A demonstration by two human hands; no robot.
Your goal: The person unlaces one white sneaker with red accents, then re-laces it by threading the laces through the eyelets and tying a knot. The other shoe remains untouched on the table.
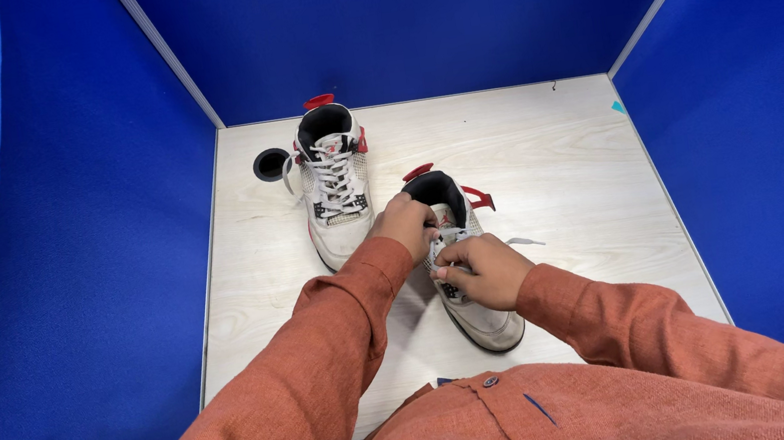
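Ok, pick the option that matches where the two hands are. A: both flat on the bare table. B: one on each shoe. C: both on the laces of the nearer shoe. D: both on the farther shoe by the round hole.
C: the left hand and right hand both grip the laces of the nearer shoe, while the farther shoe stands untouched.

One head-worn view — looking steeply down, close over the desk (544, 149).

White-and-red sneaker (464, 271) upright on the table, toe toward the person.
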